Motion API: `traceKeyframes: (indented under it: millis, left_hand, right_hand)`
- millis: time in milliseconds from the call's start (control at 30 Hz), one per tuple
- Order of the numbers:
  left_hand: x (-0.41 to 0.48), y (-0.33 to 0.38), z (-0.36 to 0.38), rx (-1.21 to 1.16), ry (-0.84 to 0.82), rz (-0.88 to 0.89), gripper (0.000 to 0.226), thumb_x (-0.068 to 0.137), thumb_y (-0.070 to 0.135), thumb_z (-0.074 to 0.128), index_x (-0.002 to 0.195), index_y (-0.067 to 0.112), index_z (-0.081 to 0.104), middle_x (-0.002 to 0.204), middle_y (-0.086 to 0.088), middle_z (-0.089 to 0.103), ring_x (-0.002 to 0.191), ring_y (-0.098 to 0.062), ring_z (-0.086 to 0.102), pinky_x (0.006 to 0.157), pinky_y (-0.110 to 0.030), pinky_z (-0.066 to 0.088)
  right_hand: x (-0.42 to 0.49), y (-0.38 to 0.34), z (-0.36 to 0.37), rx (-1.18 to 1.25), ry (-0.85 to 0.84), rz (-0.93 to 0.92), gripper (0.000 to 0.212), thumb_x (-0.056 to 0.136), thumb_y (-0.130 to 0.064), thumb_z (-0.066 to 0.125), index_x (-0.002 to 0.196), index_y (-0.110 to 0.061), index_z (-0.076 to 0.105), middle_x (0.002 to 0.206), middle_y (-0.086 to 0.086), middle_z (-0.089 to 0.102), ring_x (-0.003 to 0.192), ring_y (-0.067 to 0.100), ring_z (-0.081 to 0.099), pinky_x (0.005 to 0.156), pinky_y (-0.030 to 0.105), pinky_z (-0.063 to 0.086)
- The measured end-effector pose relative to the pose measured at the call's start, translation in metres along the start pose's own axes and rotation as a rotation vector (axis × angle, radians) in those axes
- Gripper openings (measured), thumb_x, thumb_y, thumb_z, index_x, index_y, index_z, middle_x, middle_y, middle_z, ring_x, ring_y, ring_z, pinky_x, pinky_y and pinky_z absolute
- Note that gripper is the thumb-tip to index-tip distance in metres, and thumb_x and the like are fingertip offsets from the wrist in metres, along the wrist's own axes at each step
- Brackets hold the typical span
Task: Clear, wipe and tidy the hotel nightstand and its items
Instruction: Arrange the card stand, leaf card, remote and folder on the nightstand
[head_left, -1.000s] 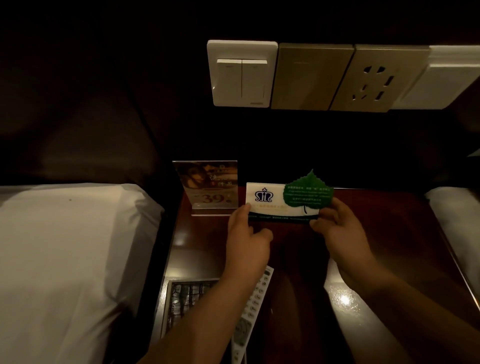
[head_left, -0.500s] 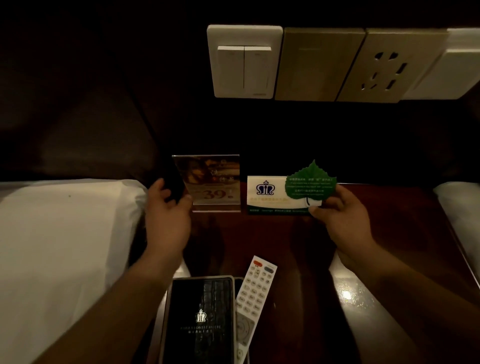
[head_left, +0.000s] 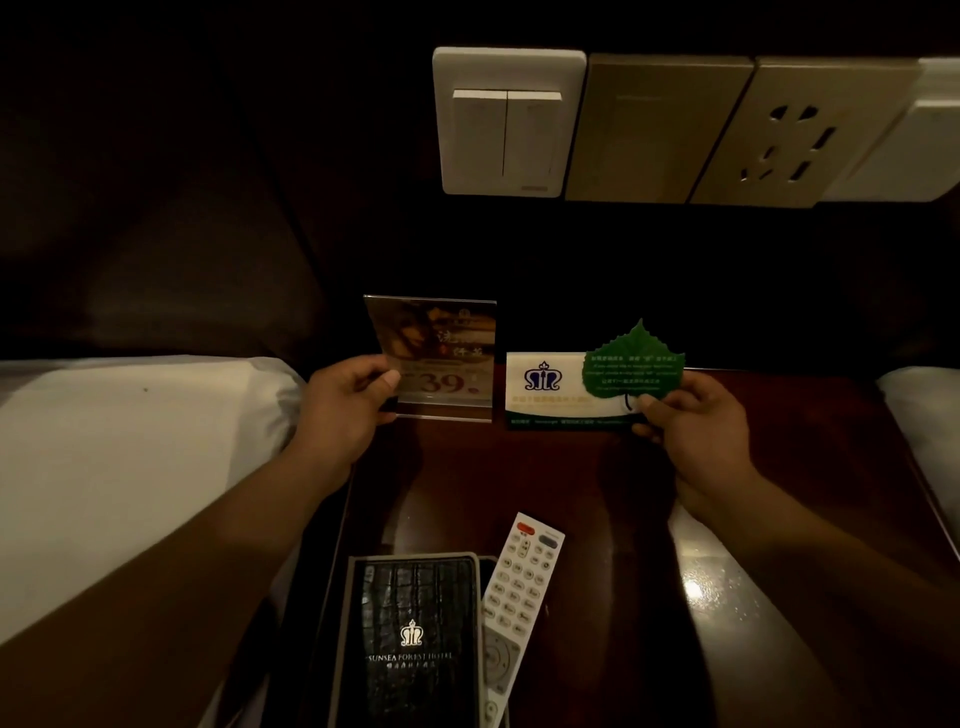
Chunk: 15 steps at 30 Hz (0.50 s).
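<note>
Pinching acrylic sign stand (head_left: 439, 358) by its left edge, my left hand (head_left: 343, 410); right hand (head_left: 691, 421) gripping leaf card (head_left: 636, 366) against crown card (head_left: 550, 387). Both upright at nightstand (head_left: 571, 467) back, side by side.

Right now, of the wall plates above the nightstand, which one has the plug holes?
The gold socket plate, third from the left. It alone shows plug slots; the white switch plate has two rockers, and the gold plate between them is blank.
</note>
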<state>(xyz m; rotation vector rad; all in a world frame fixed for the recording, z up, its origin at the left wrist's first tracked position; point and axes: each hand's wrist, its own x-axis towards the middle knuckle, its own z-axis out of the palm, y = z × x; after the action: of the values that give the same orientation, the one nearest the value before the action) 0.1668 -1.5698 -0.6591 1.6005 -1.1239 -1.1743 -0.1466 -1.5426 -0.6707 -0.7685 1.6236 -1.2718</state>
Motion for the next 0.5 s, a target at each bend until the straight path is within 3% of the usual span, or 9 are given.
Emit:
traceKeyframes:
  millis: [200, 500]
  left_hand:
    - [0.0006, -0.0035, -0.0021, -0.005, -0.008, 0.018, 0.028, 0.100, 0.007, 0.054, 0.088, 0.026, 0.071, 0.099, 0.003, 0.073, 0.095, -0.013, 0.068, 0.073, -0.028, 0.055]
    - [-0.0069, -0.0072, -0.0025, -0.058, 0.007, 0.042, 0.028, 0.100, 0.005, 0.052, 0.092, 0.026, 0.069, 0.098, 0.004, 0.071, 0.096, -0.013, 0.067, 0.071, -0.025, 0.057]
  right_hand:
    - [0.0015, -0.0024, -0.0010, 0.051, -0.002, -0.003, 0.021, 0.090, 0.006, 0.057, 0.109, -0.003, 0.057, 0.096, 0.010, 0.067, 0.094, 0.022, 0.067, 0.063, 0.017, 0.057]
    - [0.0035, -0.0027, -0.0006, 0.049, -0.014, -0.001, 0.024, 0.091, 0.006, 0.056, 0.114, -0.001, 0.054, 0.101, 0.015, 0.065, 0.098, 0.023, 0.066, 0.067, 0.019, 0.059]
